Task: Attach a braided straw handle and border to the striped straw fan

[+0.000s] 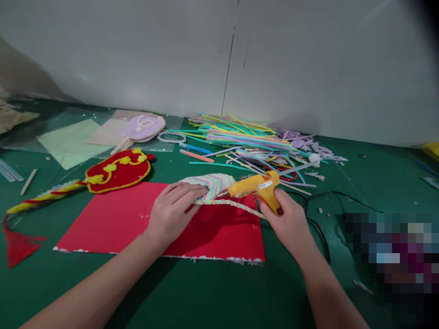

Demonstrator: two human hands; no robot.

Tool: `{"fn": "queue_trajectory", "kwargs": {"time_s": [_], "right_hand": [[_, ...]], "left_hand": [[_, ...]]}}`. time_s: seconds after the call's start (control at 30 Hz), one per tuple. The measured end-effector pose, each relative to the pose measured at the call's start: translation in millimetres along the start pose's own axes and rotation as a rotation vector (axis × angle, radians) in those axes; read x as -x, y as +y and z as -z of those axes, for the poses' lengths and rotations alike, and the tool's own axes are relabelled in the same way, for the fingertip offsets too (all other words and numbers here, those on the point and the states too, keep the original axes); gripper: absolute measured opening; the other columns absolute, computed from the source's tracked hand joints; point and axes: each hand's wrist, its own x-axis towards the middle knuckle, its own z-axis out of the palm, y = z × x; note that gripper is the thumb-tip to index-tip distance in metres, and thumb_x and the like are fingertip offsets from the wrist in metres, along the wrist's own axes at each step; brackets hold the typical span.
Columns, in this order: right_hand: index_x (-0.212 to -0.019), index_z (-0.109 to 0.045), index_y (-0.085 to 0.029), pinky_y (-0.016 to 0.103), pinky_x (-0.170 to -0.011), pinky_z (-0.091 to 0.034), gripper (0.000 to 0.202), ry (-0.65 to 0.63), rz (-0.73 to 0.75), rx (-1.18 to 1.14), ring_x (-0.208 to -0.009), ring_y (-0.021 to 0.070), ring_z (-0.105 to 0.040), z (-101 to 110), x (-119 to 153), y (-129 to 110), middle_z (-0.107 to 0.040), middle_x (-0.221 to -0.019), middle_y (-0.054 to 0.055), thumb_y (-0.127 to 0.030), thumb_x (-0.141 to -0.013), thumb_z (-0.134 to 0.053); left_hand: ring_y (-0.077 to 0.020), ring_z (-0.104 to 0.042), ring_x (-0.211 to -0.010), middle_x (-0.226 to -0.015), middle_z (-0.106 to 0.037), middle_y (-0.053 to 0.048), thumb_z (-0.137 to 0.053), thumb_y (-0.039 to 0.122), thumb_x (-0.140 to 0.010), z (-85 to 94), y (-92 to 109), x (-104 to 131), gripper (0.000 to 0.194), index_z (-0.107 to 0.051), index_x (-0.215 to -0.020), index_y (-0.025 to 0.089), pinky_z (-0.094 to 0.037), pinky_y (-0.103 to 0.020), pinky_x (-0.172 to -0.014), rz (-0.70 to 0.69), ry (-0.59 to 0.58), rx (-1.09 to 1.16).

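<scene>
My right hand (288,224) is wrapped round the handle of a yellow hot glue gun (252,185), with a clear glue stick poking out of its back. The gun's nozzle points left, at the edge of a pastel striped piece made of pipe cleaners (219,183). My left hand (174,208) grips that piece from the left, its fingertips over the near edge. A twisted pastel pipe-cleaner cord (240,205) runs along this edge and trails right, passing by my right hand. Below them lies a red board (120,219) with ragged white edges.
A red fan with yellow flowers (118,171) and a tassel lies left. Behind it are a lilac fan (144,128) and pale green paper (68,141). Loose pipe cleaners (240,135) are heaped at the back. A black cable (324,237) curves along the right.
</scene>
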Motion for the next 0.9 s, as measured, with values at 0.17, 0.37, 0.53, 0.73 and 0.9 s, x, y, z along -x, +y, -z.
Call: {"fn": "queue_trajectory", "kwargs": {"time_s": [0.17,0.37,0.53,0.73,0.9], "right_hand": [[-0.083,-0.05,-0.02,0.026,-0.053,-0.038,0.007,0.012,-0.004,-0.003,-0.061,0.015,-0.052,1.3,-0.4,-2.2,-0.056,-0.074,0.003,-0.027,-0.083,-0.05],[-0.087,-0.051,-0.02,0.026,-0.054,-0.039,0.009,-0.002,-0.008,0.016,-0.063,0.0162,-0.053,-0.2,0.4,2.8,-0.057,-0.075,0.003,-0.028,-0.084,-0.05],[-0.088,-0.053,-0.019,0.026,-0.054,-0.038,0.01,0.011,-0.011,0.03,-0.063,0.0158,-0.053,0.2,-0.3,3.3,-0.057,-0.075,0.003,-0.028,-0.084,-0.049],[-0.09,-0.053,-0.02,0.026,-0.054,-0.039,0.012,0.039,-0.007,0.036,-0.061,0.0158,-0.052,0.1,-0.3,5.1,-0.057,-0.073,0.003,-0.028,-0.083,-0.049],[-0.094,-0.054,-0.02,0.026,-0.053,-0.039,0.014,0.045,-0.021,0.025,-0.062,0.0163,-0.052,-0.5,-0.1,6.2,-0.057,-0.074,0.003,-0.029,-0.084,-0.05]], "left_hand": [[-0.0164,-0.068,-0.087,-0.093,-0.073,-0.003,-0.054,0.013,-0.083,1.0,0.9,-0.4,0.019,-0.063,-0.098,0.021,-0.051,-0.032,-0.083,0.003,0.004,-0.012],[-0.0157,-0.068,-0.086,-0.093,-0.073,-0.002,-0.055,0.011,-0.082,1.8,1.8,0.1,0.019,-0.062,-0.097,0.02,-0.052,-0.032,-0.082,-0.012,0.023,-0.011],[-0.0156,-0.068,-0.085,-0.093,-0.073,-0.002,-0.058,0.012,-0.081,3.2,3.0,0.4,0.019,-0.062,-0.098,0.02,-0.052,-0.031,-0.083,-0.023,0.038,-0.004],[-0.0158,-0.068,-0.083,-0.093,-0.073,-0.001,-0.056,0.014,-0.083,3.6,3.5,1.4,0.018,-0.063,-0.098,0.022,-0.052,-0.032,-0.083,-0.009,0.029,-0.02],[-0.0152,-0.068,-0.082,-0.092,-0.073,-0.001,-0.056,0.013,-0.083,4.5,4.2,0.0,0.018,-0.062,-0.097,0.022,-0.053,-0.031,-0.081,-0.019,0.048,-0.019]]}}
